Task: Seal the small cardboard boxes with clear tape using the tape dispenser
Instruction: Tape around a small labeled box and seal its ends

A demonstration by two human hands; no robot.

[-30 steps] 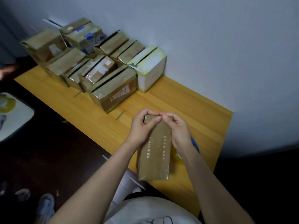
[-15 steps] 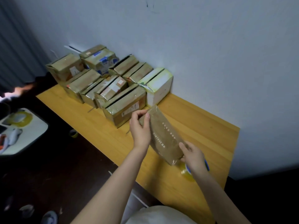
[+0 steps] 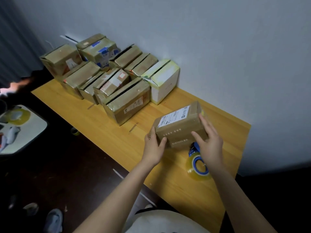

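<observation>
Shirt: one white garment (image 3: 168,222) at the bottom edge, with two bare forearms reaching forward from it.
Dispenser: one blue tape dispenser with a roll of clear yellowish tape (image 3: 197,165). It lies on the yellow wooden table (image 3: 117,140), just on the near side of the held box and partly hidden under the right wrist. Neither hand holds it.
Left hand (image 3: 154,149): it grips the left end of one brown cardboard box with a white printed label (image 3: 178,126). The thumb is on the near face and the fingers are curled round the end.
Right hand (image 3: 209,142): it is spread over the right end of the same box. The thumb lies on the near face and the straight fingers are laid along the top edge, pressing rather than pinching.
Held box: it sits low over the right part of the table, label side up. Whether its base touches the wood cannot be told.
Strips: two thin pale strips (image 3: 133,127) lie on the bare wood, one near the held box and one further left.
Stacked boxes: a cluster of small cardboard boxes (image 3: 127,101) stands packed together at the far left of the table. About nine can be counted, eight brown and one white and yellow box (image 3: 162,83) at its right end.
Wall: one pale grey wall (image 3: 218,47) behind the cluster.
</observation>
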